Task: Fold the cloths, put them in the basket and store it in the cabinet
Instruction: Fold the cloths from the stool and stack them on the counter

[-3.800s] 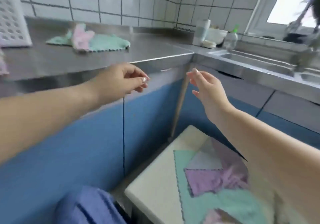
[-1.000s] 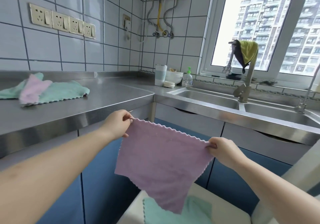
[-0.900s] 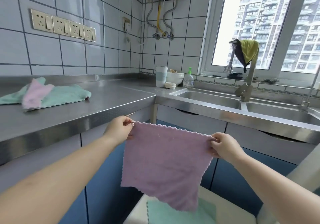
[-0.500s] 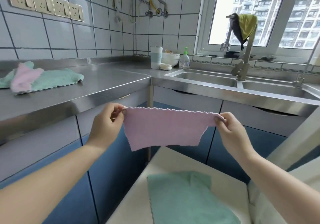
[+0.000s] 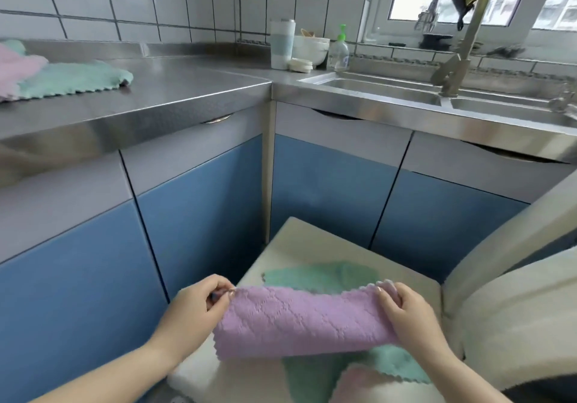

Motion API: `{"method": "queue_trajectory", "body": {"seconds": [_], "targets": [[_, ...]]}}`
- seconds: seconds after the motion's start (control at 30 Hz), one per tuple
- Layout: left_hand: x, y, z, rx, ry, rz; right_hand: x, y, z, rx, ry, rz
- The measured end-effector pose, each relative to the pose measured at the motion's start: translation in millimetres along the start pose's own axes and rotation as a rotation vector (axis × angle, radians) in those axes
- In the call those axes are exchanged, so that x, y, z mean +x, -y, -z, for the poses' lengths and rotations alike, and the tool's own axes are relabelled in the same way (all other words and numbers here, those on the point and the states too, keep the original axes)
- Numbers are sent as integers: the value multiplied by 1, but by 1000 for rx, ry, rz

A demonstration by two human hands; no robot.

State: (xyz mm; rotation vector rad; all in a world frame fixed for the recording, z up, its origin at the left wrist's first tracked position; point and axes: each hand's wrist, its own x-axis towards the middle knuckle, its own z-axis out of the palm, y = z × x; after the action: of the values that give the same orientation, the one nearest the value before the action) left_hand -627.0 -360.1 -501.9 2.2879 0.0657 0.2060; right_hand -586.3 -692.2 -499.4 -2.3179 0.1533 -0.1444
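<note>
Both hands are on the purple cloth (image 5: 299, 321), holding it folded over just above the cream chair seat (image 5: 299, 240). The left hand (image 5: 195, 310) has its thumb and fingers pinched on the left top corner, and the right hand (image 5: 406, 312) is curled around the right edge the same way, so neither one is loose. Under it on the seat there's a green cloth (image 5: 324, 273) spread flat, plus a pale pink cloth (image 5: 365, 380) poking out near the bottom. Up on the steel counter (image 5: 175, 90) at the far left sit another green cloth (image 5: 71, 79) and a pink one (image 5: 15, 67) on top of it. The blue cabinet doors (image 5: 199, 209) below are closed. Back corner has a tumbler (image 5: 282, 43) and a soap bottle (image 5: 338, 51) beside the sink (image 5: 384, 86).
</note>
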Motion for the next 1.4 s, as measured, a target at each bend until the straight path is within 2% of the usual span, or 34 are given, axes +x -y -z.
{"method": "queue_trajectory", "body": {"seconds": [0.13, 0.33, 0.53, 0.87, 1.1, 1.2, 1.27, 1.37, 1.4], "targets": [[8, 10, -22, 40, 72, 33, 8, -21, -16, -94, 65, -120], [41, 21, -46, 42, 107, 81, 33, -33, -32, -57, 106, -178], [49, 34, -55, 166, 131, 147, 48, -40, -48, -116, 141, -151], [66, 52, -62, 191, 119, 177, 65, -49, -65, -209, 129, -162], [78, 61, -57, 215, 204, 208, 71, -49, -61, -228, 171, -141], [77, 57, -57, 409, 84, 50, 69, -42, -56, -293, 22, -37], [70, 44, -65, 455, 71, -120, 62, -28, -62, -317, -35, 91], [53, 16, -102, 454, 151, -350, 38, -4, -91, -408, 22, 310], [47, 4, -115, 479, 209, -348, 29, 3, -102, -478, 82, 336]]}}
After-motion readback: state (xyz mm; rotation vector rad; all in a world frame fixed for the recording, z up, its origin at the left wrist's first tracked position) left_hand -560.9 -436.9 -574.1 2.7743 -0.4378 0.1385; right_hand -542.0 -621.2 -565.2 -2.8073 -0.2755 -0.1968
